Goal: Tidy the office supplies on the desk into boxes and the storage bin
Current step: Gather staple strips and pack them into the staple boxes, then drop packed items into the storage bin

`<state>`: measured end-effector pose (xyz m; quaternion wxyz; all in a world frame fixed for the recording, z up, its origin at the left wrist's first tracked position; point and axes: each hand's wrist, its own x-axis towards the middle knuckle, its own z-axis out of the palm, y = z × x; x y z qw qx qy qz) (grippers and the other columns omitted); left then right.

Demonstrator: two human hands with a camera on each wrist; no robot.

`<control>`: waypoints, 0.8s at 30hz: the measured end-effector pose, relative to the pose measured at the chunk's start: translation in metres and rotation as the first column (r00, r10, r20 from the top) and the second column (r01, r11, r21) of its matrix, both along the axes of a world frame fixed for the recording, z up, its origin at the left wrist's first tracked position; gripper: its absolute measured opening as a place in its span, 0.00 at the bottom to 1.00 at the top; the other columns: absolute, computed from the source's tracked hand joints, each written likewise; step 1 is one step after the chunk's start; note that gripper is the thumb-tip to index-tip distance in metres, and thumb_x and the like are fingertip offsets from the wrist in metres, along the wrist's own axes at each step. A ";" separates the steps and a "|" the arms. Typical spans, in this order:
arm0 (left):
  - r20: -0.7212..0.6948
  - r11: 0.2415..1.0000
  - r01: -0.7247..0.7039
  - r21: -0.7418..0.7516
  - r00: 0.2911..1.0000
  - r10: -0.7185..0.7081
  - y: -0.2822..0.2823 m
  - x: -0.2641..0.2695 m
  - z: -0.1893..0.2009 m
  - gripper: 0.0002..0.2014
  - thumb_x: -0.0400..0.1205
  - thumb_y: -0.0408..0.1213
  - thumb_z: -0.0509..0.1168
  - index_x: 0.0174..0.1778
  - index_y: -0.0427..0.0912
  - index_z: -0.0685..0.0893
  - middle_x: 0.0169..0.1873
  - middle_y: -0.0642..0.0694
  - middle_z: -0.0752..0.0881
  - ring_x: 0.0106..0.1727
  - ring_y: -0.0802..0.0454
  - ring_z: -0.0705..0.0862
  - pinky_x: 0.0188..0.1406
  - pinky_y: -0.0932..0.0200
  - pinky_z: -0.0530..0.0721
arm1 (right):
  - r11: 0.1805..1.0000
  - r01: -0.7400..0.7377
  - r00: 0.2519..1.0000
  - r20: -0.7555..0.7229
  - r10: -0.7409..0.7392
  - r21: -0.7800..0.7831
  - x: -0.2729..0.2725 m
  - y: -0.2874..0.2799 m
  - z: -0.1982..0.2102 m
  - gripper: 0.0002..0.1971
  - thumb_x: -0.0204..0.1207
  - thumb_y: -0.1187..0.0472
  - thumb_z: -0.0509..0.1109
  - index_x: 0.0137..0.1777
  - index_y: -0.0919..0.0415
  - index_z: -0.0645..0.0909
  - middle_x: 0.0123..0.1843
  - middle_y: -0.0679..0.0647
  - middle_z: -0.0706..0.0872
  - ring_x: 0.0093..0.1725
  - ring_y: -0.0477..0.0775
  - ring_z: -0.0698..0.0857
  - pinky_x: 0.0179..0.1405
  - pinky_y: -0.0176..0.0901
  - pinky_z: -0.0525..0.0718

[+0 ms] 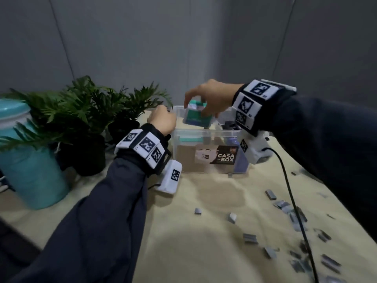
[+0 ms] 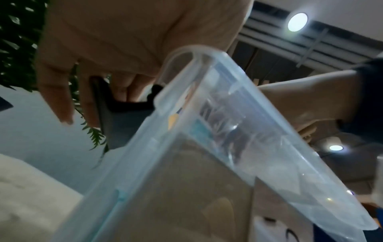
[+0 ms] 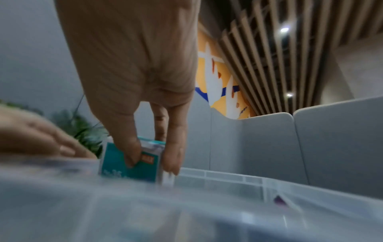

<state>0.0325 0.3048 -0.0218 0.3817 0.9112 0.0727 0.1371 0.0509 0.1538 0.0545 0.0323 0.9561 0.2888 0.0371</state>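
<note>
A clear storage bin [image 1: 206, 133] with a "CASA BOX" label stands at the middle of the desk. It holds a brown box, a teal box and a purple item. My right hand [image 1: 199, 114] grips a small teal and white staple box [image 1: 193, 119] by its top, tilted just above the bin's opening. In the right wrist view the thumb and fingers [image 3: 132, 153] pinch the staple box [image 3: 116, 163] over the bin's rim [image 3: 228, 178]. My left hand [image 1: 162, 119] rests at the bin's far left corner [image 2: 186, 54]. Its fingers [image 2: 64, 104] hang down loosely and hold nothing.
Several loose staple strips [image 1: 285, 207] lie scattered over the desk's right and front. A black cable [image 1: 285, 180] runs across them. Potted plants [image 1: 85, 113] and a teal container [image 1: 30, 164] stand left of the bin. Grey partition walls close the back.
</note>
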 end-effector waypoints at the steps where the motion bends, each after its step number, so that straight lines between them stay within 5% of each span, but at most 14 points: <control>1: 0.002 1.000 -0.002 -0.006 1.000 0.002 -0.001 0.001 -0.002 0.19 0.84 0.32 0.53 0.65 0.23 0.75 0.65 0.23 0.77 0.64 0.26 0.78 0.61 0.40 0.80 | 0.999 0.007 1.000 0.016 -0.006 -0.051 0.003 0.006 -0.002 0.26 0.77 0.69 0.71 0.73 0.49 0.77 0.63 0.60 0.83 0.46 0.54 0.82 0.40 0.43 0.84; 7: -0.020 0.998 0.031 -0.058 0.999 -0.032 0.001 0.004 -0.003 0.29 0.83 0.31 0.56 0.80 0.32 0.55 0.70 0.29 0.74 0.72 0.29 0.71 0.69 0.38 0.72 | 0.991 0.014 1.000 0.021 -0.011 -0.132 0.011 0.027 -0.018 0.26 0.78 0.70 0.71 0.74 0.52 0.76 0.63 0.56 0.82 0.43 0.49 0.76 0.43 0.39 0.76; 13: 0.017 0.994 0.027 -0.104 1.000 -0.025 0.001 0.002 -0.004 0.24 0.84 0.30 0.54 0.76 0.33 0.59 0.70 0.31 0.74 0.72 0.31 0.72 0.71 0.38 0.71 | 0.988 0.010 0.993 0.119 0.009 -0.154 0.019 0.036 -0.046 0.20 0.80 0.63 0.70 0.71 0.51 0.76 0.64 0.59 0.83 0.61 0.63 0.83 0.58 0.55 0.83; 20: 0.013 0.989 0.055 -0.137 0.998 -0.053 0.001 0.003 -0.006 0.26 0.83 0.31 0.55 0.77 0.35 0.56 0.67 0.31 0.75 0.66 0.27 0.76 0.63 0.31 0.79 | 0.998 0.034 0.998 0.058 -0.038 0.061 0.011 0.021 -0.046 0.22 0.79 0.64 0.72 0.71 0.45 0.81 0.66 0.53 0.85 0.57 0.57 0.85 0.49 0.42 0.76; 24: 0.003 0.983 0.067 -0.169 0.998 -0.068 0.002 0.003 -0.006 0.26 0.84 0.32 0.52 0.79 0.36 0.55 0.66 0.30 0.75 0.66 0.26 0.76 0.63 0.30 0.78 | 0.990 0.103 0.993 0.044 -0.107 0.096 0.017 0.019 -0.054 0.26 0.77 0.66 0.73 0.75 0.56 0.76 0.59 0.59 0.86 0.58 0.61 0.84 0.56 0.47 0.81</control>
